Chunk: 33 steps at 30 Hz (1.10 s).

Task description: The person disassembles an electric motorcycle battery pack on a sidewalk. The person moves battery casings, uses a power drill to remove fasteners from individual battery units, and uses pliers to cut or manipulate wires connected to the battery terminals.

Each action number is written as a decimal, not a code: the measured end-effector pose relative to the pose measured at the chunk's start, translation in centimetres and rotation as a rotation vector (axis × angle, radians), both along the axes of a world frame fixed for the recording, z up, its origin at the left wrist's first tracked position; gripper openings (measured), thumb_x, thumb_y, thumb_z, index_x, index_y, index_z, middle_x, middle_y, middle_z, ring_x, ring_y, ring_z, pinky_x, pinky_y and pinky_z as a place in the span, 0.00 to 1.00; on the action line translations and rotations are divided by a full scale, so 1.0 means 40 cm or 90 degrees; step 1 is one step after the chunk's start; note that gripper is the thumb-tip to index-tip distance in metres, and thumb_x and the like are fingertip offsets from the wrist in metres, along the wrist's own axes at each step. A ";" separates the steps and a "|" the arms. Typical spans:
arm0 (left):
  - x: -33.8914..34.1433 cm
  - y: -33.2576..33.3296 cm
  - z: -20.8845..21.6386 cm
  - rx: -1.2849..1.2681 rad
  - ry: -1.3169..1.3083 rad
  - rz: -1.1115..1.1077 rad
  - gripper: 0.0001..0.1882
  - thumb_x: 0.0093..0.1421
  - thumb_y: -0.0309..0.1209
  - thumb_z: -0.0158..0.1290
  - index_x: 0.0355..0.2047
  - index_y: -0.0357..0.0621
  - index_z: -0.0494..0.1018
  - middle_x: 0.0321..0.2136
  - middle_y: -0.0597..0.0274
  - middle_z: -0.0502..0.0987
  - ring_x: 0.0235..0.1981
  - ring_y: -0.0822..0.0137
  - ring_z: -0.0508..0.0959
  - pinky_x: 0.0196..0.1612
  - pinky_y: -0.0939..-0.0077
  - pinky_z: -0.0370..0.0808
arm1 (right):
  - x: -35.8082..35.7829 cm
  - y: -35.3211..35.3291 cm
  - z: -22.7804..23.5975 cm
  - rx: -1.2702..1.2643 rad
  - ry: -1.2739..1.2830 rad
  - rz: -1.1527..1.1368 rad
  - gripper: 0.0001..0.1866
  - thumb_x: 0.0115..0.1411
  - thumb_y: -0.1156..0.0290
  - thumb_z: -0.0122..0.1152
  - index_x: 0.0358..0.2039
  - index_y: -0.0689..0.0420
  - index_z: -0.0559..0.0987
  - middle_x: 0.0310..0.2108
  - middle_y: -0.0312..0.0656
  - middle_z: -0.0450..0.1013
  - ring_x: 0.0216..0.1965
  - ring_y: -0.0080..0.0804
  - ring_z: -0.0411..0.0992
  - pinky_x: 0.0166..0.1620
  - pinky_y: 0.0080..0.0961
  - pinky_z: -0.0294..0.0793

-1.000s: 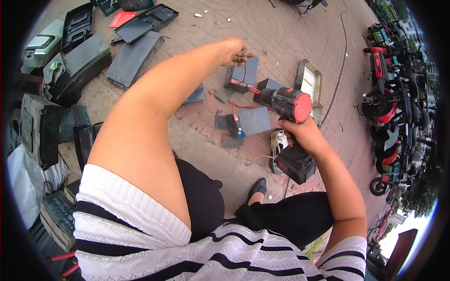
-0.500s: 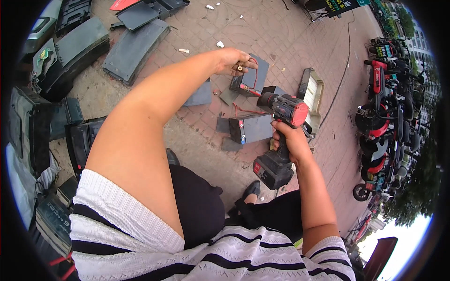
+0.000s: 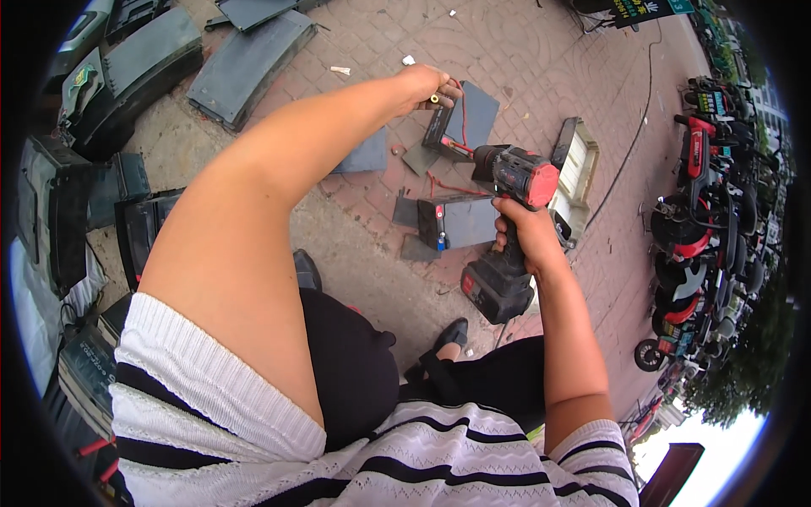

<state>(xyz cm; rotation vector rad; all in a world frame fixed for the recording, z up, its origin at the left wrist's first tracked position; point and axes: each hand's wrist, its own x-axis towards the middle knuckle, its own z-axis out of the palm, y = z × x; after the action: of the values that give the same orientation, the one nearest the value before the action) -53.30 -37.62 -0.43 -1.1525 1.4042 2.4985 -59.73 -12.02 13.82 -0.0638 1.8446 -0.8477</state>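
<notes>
My right hand (image 3: 526, 228) is wrapped round the handle of a black and red cordless drill (image 3: 517, 175). Its chuck points left, close to the near end of the far grey battery (image 3: 477, 108); whether the tip touches is hidden. Over that battery's left side, my left hand (image 3: 425, 87) has its fingers closed on a red wire (image 3: 463, 114), which runs down to the battery's terminal end. A small brass-coloured ring piece (image 3: 435, 99) shows at those fingers. Closer to me, a second grey battery (image 3: 460, 221) with red and blue terminals lies on the paving.
Grey plastic covers (image 3: 249, 68) and black cases (image 3: 55, 220) crowd the left. Right of the batteries lies an open pale tray-like shell (image 3: 576, 165). A cable (image 3: 629, 127) crosses the paving. Parked electric scooters (image 3: 693, 220) line the right side.
The view has shifted, so batteries and hands sit higher in it. The drill has moved slightly farther away, toward the far battery. Both hands keep their holds.
</notes>
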 end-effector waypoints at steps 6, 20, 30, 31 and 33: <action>-0.030 0.025 0.028 0.041 0.028 0.038 0.16 0.72 0.35 0.37 0.48 0.46 0.73 0.45 0.67 0.81 0.34 0.77 0.79 0.38 0.79 0.74 | -0.001 -0.014 -0.020 0.012 0.027 0.012 0.08 0.58 0.68 0.60 0.31 0.56 0.72 0.19 0.35 0.67 0.16 0.25 0.66 0.20 0.25 0.67; -0.040 0.020 0.028 0.000 0.055 -0.008 0.15 0.71 0.35 0.38 0.46 0.42 0.73 0.45 0.65 0.82 0.34 0.79 0.78 0.37 0.82 0.75 | -0.012 -0.016 -0.040 0.044 0.028 0.011 0.08 0.59 0.67 0.61 0.32 0.55 0.71 0.18 0.35 0.67 0.16 0.26 0.67 0.20 0.25 0.67; -0.033 0.012 0.010 -0.005 0.048 0.010 0.16 0.71 0.34 0.38 0.47 0.41 0.74 0.44 0.64 0.82 0.33 0.79 0.77 0.37 0.82 0.75 | 0.000 -0.025 -0.035 0.039 0.047 0.030 0.08 0.59 0.68 0.60 0.33 0.56 0.70 0.19 0.35 0.66 0.16 0.25 0.66 0.20 0.25 0.67; -0.034 0.014 0.011 -0.012 0.044 0.009 0.16 0.71 0.34 0.38 0.46 0.41 0.74 0.44 0.64 0.82 0.33 0.79 0.77 0.36 0.82 0.75 | 0.000 -0.026 -0.034 0.045 0.055 0.034 0.08 0.59 0.69 0.60 0.33 0.56 0.70 0.19 0.35 0.66 0.16 0.25 0.66 0.20 0.25 0.67; -0.036 0.014 0.013 -0.019 0.039 0.009 0.16 0.71 0.34 0.38 0.46 0.41 0.74 0.43 0.64 0.82 0.33 0.79 0.77 0.36 0.82 0.75 | 0.000 -0.026 -0.033 0.044 0.060 0.041 0.08 0.59 0.69 0.59 0.33 0.56 0.71 0.19 0.35 0.66 0.16 0.26 0.66 0.20 0.25 0.67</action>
<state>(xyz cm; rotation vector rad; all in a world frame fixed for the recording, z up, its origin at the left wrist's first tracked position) -54.74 -37.05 0.10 -1.1042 1.4585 2.5515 -59.73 -13.07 12.49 -0.1214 1.9489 -0.7455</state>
